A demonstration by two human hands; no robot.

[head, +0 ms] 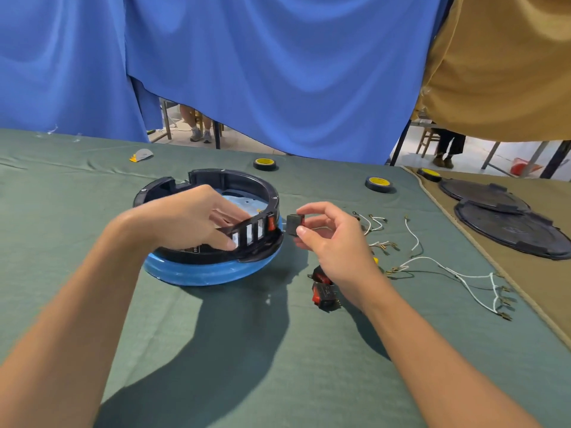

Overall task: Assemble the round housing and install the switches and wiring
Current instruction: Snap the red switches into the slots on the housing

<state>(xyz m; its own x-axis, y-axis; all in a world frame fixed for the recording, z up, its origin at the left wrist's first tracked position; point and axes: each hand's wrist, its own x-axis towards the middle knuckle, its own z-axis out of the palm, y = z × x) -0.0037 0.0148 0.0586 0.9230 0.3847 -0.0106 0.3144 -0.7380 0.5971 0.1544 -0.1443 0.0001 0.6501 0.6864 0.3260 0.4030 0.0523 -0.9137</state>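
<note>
Green cloth (92, 186) covers the bench, blue curtain (278, 72) hung behind. Under the left hand (185, 217) sits the round housing (216, 273), a black ring on a blue base; fingers curl over the rim, thumb outside, gripping the slotted panel. One red switch (271, 223) already sits in the slot just past those fingertips. Right hand (333, 239) is raised just right of the housing, apart from it, thumb and fingertips pinching a black switch body (292, 225). Loose switches (324, 293) lie on the cloth under the right wrist. White wires (463, 276) with metal terminals are scattered to the right of that hand. Two tape rolls (265, 163) lie beyond both hands; black lids (506, 233) far right
</note>
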